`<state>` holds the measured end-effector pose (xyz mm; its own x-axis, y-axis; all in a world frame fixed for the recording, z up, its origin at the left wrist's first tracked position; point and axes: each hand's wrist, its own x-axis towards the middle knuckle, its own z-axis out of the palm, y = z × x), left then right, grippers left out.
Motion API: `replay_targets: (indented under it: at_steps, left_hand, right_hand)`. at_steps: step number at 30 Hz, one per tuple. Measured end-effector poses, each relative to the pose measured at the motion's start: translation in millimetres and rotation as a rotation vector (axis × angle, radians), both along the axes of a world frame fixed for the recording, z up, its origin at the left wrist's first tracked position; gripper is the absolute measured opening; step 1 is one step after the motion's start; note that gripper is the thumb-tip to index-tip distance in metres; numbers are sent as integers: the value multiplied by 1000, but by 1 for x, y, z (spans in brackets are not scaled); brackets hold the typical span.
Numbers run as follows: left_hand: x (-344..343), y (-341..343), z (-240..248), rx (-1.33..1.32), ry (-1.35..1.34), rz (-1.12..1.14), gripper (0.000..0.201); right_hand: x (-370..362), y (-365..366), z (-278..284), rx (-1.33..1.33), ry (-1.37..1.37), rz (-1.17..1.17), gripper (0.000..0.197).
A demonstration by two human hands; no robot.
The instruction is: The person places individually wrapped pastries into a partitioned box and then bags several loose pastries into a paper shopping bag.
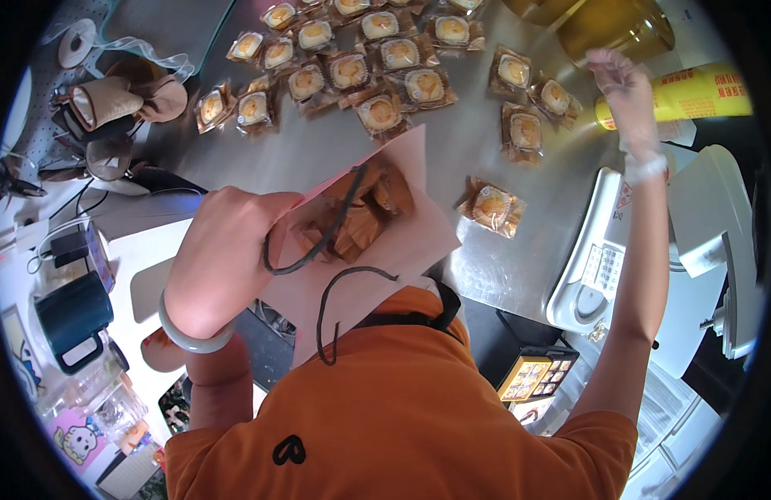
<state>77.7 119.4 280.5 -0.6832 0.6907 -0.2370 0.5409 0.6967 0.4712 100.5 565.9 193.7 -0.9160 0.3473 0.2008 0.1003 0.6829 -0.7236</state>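
Observation:
My left hand (227,242) is closed on the edge of a pink paper bag (310,308) with black cord handles, held in front of my body. Several brown-wrapped pieces (356,229) show inside its mouth. My right hand (625,87), in a clear plastic glove, reaches out at the far right. Its fingers are bent loosely with nothing visible in them, close beside a yellow printed bag (693,93). On the steel table (452,150) lie small wrapped pastries; a single wrapped pastry (490,207) lies just right of the paper bag, and three more (523,132) lie beyond it.
Many wrapped pastries (348,71) cover the table's far middle. A white scale (589,267) stands beneath my right forearm, beside a white machine (714,217). Golden tins (623,29) stand at the far right. Left are a dark green mug (73,317) and a ribbon roll (76,43).

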Motion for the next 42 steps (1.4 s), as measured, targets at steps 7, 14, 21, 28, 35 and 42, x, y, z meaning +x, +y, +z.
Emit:
replay_targets:
  at_steps: [7,14,21,28,35,42]
  left_hand:
    - [5,10,-2,6,92,29,27]
    - [2,15,8,-94,91,-4,15]
    - [-7,7,-3,1,63,-33,14]
    - [-19,2,-7,-65,164,-79,10]
    - [-26,-13,-32,261,325,-60,9]
    - [-41,-26,-34,139,178,-29,11]
  right_hand:
    - [13,52,-128,159,-656,-133,53]
    - [31,-75,-175,228,-584,-362,95]
    - [51,-67,-109,-450,-327,-132,81]
    - [57,-151,67,639,142,555,87]
    - [40,-177,79,545,73,736,87]
    - [38,-190,99,807,77,855,74]
